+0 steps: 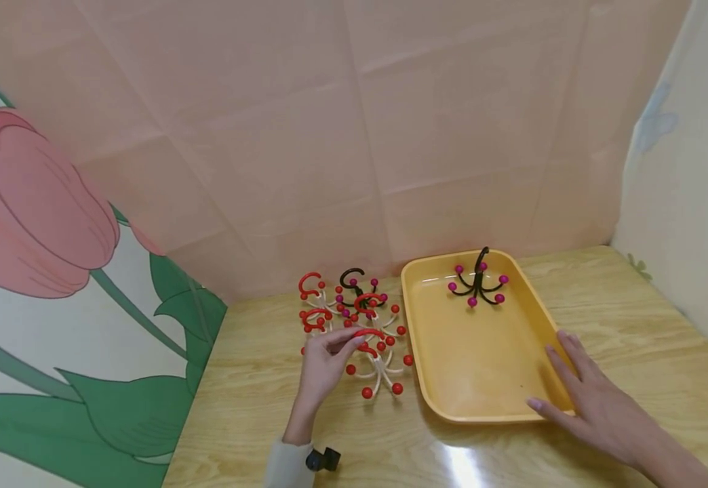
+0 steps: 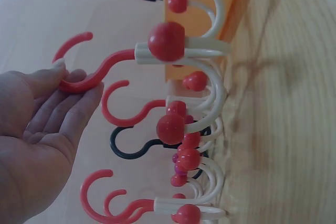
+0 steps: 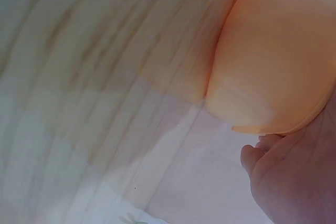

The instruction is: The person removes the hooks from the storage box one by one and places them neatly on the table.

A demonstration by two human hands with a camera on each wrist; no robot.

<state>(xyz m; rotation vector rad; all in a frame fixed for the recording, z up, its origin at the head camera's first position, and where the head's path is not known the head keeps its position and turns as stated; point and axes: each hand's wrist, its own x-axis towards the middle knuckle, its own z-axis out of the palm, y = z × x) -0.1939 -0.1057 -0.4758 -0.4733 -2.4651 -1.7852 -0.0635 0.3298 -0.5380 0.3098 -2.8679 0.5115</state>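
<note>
My left hand (image 1: 322,366) pinches the red curved top of a white multi-arm hook hanger (image 1: 379,364) between thumb and fingers. Red balls cap its arms, which spread close over the table. In the left wrist view the thumb and fingertips press on the bend of this hanger's red hook (image 2: 107,66). My right hand (image 1: 604,410) rests on the right rim of a yellow tray (image 1: 482,366), its fingers extended and spread. A black hook hanger (image 1: 478,281) with magenta balls stands at the tray's far end.
Left of the tray, several more red-and-white hangers (image 1: 321,298) stand crowded together. Among them is another black hanger (image 1: 360,298) with magenta balls. A pink cloth wall (image 1: 281,169) rises behind the wooden table (image 1: 238,407); printed panels flank both sides.
</note>
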